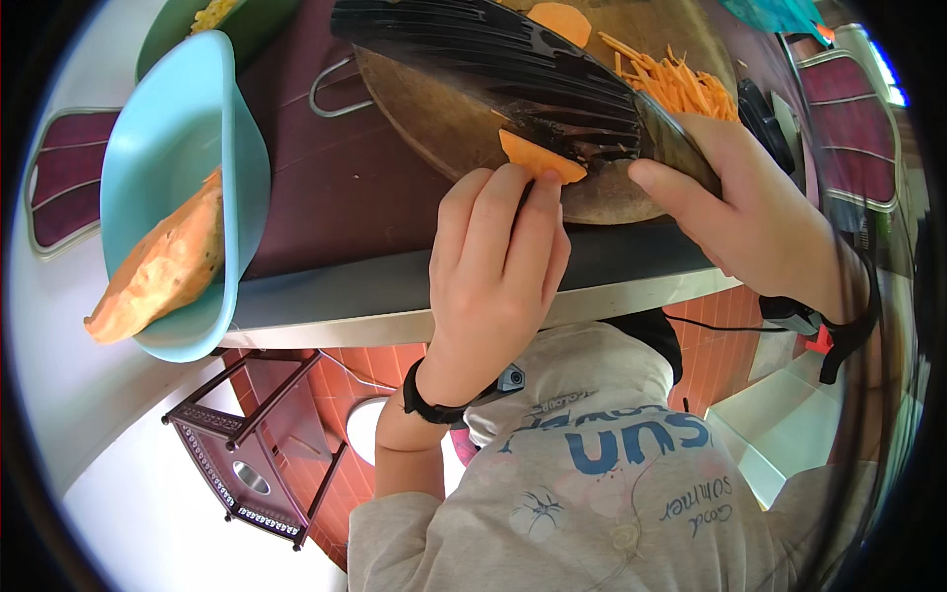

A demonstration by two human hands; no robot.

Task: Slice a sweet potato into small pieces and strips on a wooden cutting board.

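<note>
My right hand (762,200) grips the handle of a broad dark cleaver (510,66), whose wet-looking blade reaches across a round wooden cutting board (436,118). Curled fingertips of my left hand (496,237) press on an orange sweet potato piece (544,157) near the board's front edge. The blade stands just beyond this piece; whether the edge touches it I cannot tell. Thin orange shreds (677,83) are heaped at the right of the board, partly behind the cleaver. A flat orange slice (562,24) lies beyond the blade.
On the left, a light-blue plastic basin (159,118) holds a peeled sweet potato (166,259). Behind it, a green bowl (166,37) contains yellow bits. A metal hanging loop (336,89) sticks out from the board. A black object (766,122) lies right of the shreds. The table edge (333,322) runs before me.
</note>
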